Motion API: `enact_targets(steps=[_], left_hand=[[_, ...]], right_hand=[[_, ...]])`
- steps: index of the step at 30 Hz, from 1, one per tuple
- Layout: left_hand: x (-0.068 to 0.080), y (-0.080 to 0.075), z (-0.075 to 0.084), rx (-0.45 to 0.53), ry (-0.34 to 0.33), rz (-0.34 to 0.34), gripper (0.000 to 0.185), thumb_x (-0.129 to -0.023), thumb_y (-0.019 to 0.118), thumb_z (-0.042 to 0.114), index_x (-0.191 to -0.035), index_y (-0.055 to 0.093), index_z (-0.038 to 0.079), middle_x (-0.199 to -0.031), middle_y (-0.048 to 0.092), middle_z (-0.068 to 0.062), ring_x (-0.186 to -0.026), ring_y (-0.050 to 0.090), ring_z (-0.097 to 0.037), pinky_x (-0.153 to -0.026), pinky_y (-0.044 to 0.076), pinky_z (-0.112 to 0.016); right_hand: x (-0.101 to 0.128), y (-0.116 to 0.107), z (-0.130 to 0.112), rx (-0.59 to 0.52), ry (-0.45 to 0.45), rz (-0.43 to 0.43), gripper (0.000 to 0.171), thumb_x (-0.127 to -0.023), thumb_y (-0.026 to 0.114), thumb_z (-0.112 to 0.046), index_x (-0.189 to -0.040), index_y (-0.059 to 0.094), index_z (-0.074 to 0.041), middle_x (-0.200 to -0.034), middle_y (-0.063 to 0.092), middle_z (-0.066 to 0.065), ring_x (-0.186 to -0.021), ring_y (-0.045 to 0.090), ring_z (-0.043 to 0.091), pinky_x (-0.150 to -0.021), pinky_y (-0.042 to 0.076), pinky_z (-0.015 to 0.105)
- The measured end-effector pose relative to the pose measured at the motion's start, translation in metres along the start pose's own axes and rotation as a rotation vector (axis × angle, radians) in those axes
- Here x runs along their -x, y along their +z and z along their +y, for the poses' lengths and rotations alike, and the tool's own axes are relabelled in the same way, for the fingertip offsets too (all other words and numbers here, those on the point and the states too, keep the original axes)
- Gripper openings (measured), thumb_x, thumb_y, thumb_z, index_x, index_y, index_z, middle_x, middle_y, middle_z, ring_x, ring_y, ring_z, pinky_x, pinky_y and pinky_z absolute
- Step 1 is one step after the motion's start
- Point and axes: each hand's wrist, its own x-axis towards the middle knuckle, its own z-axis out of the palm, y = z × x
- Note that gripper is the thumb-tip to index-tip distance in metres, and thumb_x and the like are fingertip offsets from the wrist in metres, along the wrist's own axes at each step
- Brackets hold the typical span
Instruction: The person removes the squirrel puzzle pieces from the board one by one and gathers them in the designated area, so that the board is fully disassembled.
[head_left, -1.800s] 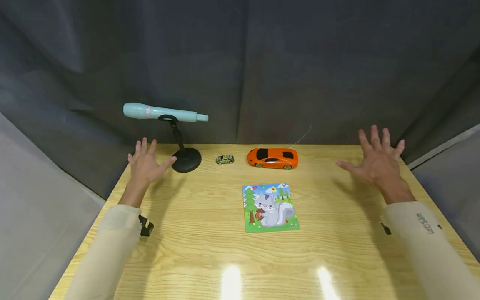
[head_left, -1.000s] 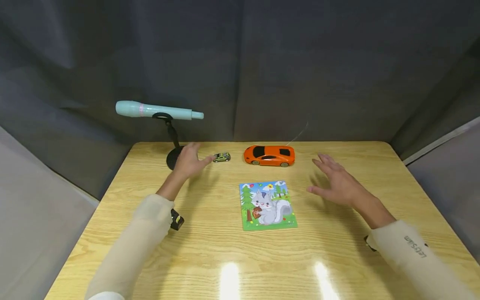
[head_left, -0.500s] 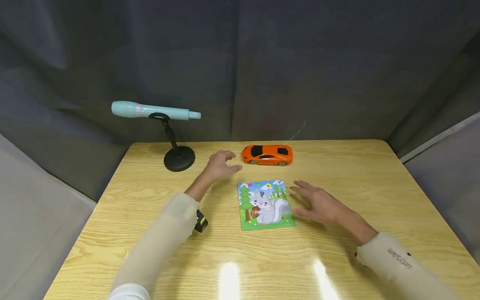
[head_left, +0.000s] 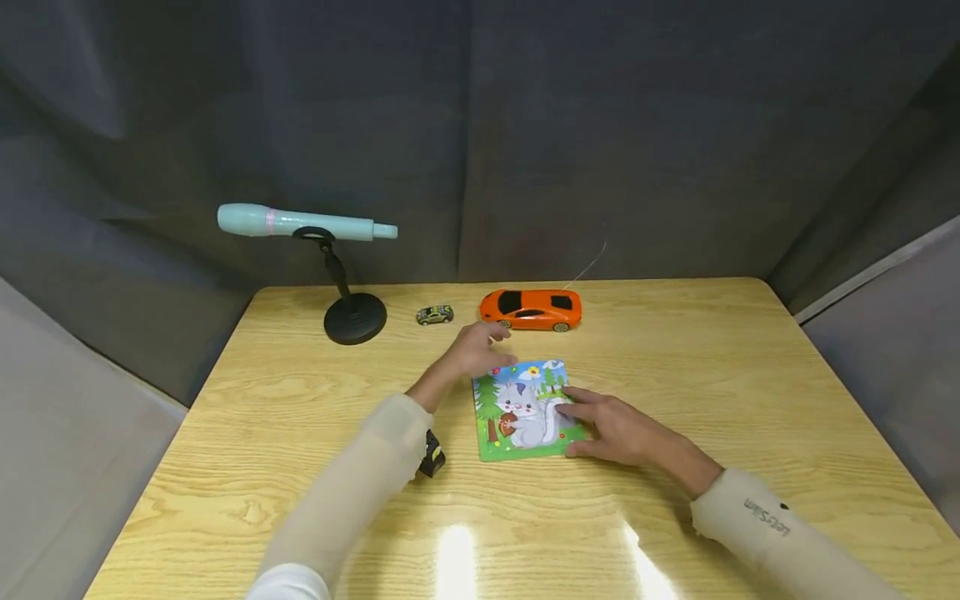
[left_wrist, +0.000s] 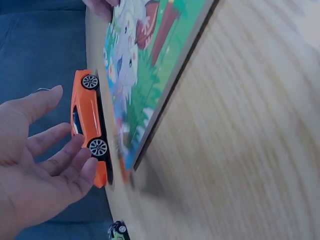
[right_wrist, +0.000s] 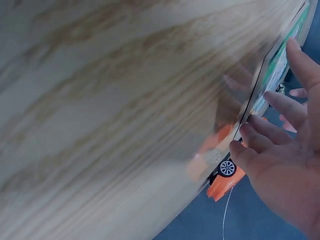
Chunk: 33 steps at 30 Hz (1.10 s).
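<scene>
Moved inward: left fingers [left_wrist: 50, 139] loosely bent, right fingers [right_wrist: 285, 106] spread at squirrel board [head_left: 525, 421].

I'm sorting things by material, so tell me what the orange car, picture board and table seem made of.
Orange car: probably plastic, fairly shiny; the shell is smooth and evenly coloured.
Picture board: maybe thin wood or card, printed face; its edge looks plain brownish.
Table: wood or wood-look laminate, glossy; grain shows and light glares off it.
</scene>
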Motion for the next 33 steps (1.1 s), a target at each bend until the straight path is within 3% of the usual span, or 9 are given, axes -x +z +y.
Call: enact_targets(steps=[9,21,29,33], left_hand=[[0.000,0.017,0.007,-0.001,0.033,-0.059,0.043,-0.085,0.072,0.019,-0.123,0.060,0.004,-0.121,0.061,-0.012,-0.107,0.059,-0.026,-0.089,0.049,-0.035],[-0.001,0.038,0.023,-0.148,0.041,-0.143,0.046,-0.079,0.078,0.018,-0.121,0.063,0.008,-0.115,0.061,-0.008,-0.102,0.056,-0.018,-0.091,0.046,-0.029],[-0.001,0.045,0.029,-0.272,0.060,-0.131,0.051,-0.076,0.081,0.023,-0.122,0.063,0.010,-0.112,0.059,-0.005,-0.100,0.056,-0.016,-0.088,0.047,-0.026],[-0.001,0.048,0.030,-0.274,0.039,-0.130,0.053,-0.075,0.081,0.023,-0.123,0.063,0.011,-0.114,0.057,-0.003,-0.102,0.055,-0.016,-0.089,0.047,-0.027]], right_hand=[[-0.002,0.003,-0.007,0.078,-0.023,0.034,0.063,-0.082,0.072,-0.040,-0.131,0.056,-0.004,-0.142,0.043,0.021,-0.124,0.050,0.037,-0.099,0.044,0.047],[-0.004,0.008,-0.015,0.109,-0.037,0.084,0.066,-0.080,0.074,-0.041,-0.130,0.056,-0.001,-0.134,0.048,0.019,-0.110,0.059,0.027,-0.089,0.051,0.041],[-0.006,0.009,-0.017,0.095,-0.064,0.126,0.064,-0.078,0.076,-0.038,-0.126,0.059,0.002,-0.127,0.051,0.017,-0.099,0.060,0.021,-0.083,0.053,0.036],[-0.006,0.011,-0.018,0.079,-0.058,0.117,0.064,-0.079,0.076,-0.037,-0.126,0.058,0.002,-0.127,0.050,0.017,-0.097,0.060,0.019,-0.082,0.052,0.035]])
